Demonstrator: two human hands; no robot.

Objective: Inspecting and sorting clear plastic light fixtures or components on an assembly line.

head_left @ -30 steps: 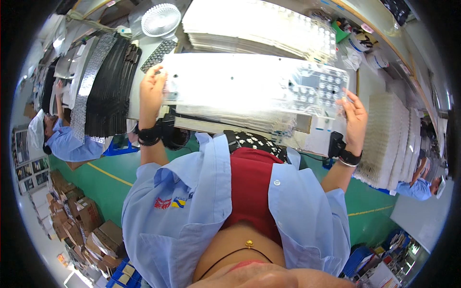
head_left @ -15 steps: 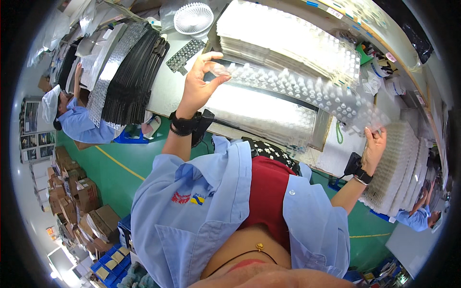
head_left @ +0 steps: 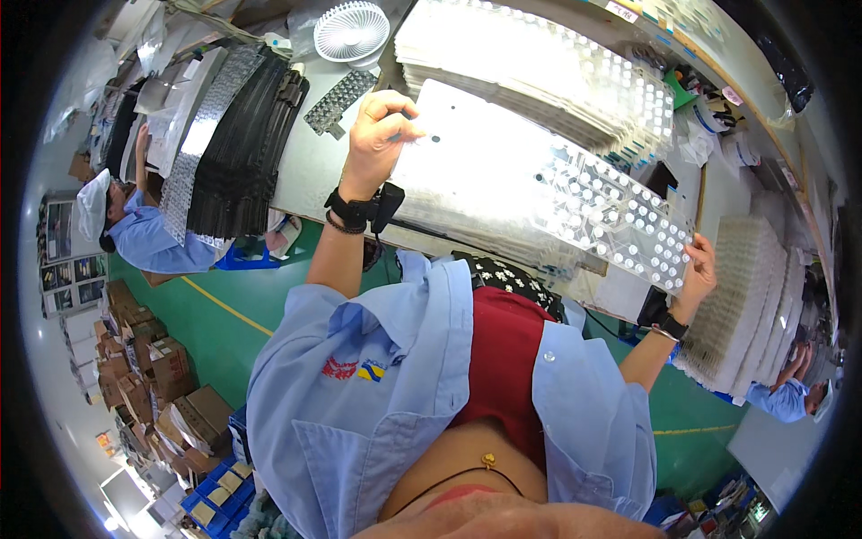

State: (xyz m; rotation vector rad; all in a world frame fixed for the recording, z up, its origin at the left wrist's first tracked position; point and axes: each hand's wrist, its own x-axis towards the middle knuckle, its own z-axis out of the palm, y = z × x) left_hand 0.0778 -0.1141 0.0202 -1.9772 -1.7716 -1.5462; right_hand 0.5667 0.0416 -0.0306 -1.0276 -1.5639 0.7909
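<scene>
A long, clear plastic sheet [head_left: 611, 211] with rows of round bumps spans between my two hands, tilted toward me. Glare whitens its left part, where a few small dark dots show. My left hand [head_left: 381, 142] pinches the upper left end between thumb and bent fingers. At the lower right end, my right hand [head_left: 699, 268] grips the edge, its thumb and fingers partly behind the sheet. Just behind the sheet lies a tall stack of similar clear bumped sheets [head_left: 530, 67].
A white fan [head_left: 351, 32] and a dark bumped tray [head_left: 341, 101] stand at the back left. Stacked black sheets [head_left: 244, 148] are farther left, near a co-worker [head_left: 148, 225]. Pale stacked sheets [head_left: 736, 296] fill the right. Cardboard boxes [head_left: 166, 359] sit on the floor at left.
The sheet has turned from nearly edge-on to showing me its broad face. My right hand has shifted slightly down and left; the left hand stays at the other end.
</scene>
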